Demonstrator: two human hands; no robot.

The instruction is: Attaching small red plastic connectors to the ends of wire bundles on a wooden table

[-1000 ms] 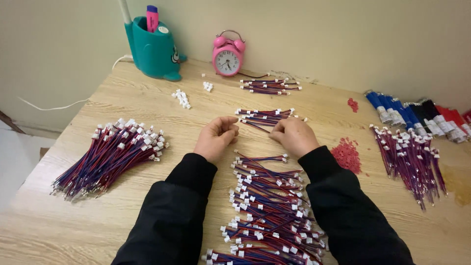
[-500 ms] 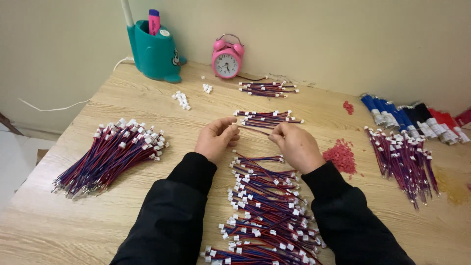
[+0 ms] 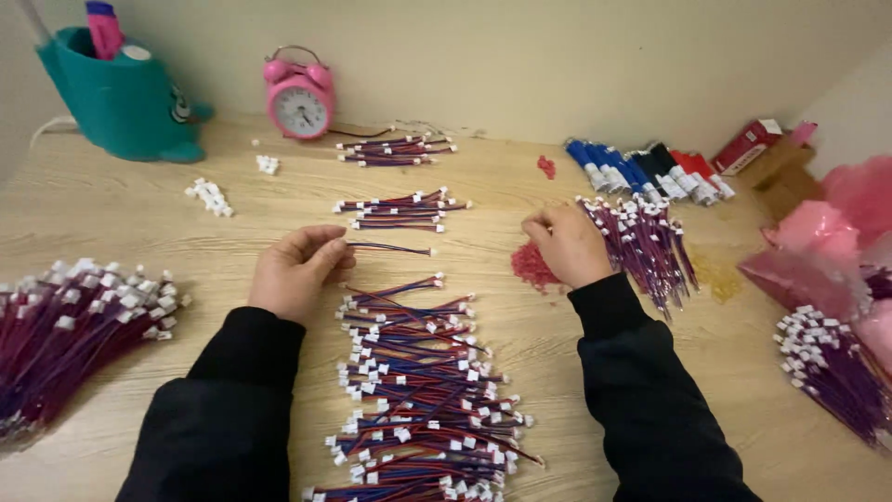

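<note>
So the left hand [image 3: 297, 274] is pinching one end of a single red-and-blue wire lead [image 3: 390, 248] between thumb and fingertips, and the lead is sticking out flat to the right over the middle of the wooden worktop [image 3: 130, 232], white connector on its far end. Right below it, a big loose heap of the same leads [image 3: 418, 390] is running down toward the near edge, between the two black sleeves. The right hand [image 3: 569, 246] is sitting with curled fingers on a little pile of red rubber bands [image 3: 531, 267], fingertips dug in, though I can't tell if it's actually got one pinched. Just right of that hand a spread-out bundle of leads [image 3: 646, 244] is lying, and behind it a row of blue, black and red marker pens [image 3: 641, 172] is sitting near the back edge. Two small tidy bundles [image 3: 401, 212] are lying behind the held lead, the further one [image 3: 395, 149] by the pink alarm clock [image 3: 299, 98]. A teal pen holder [image 3: 116, 98] is taking up the back left corner, loose white connectors [image 3: 210, 196] in front of it, and another fat bundle [image 3: 74, 335] is hanging out at the left edge.
</note>
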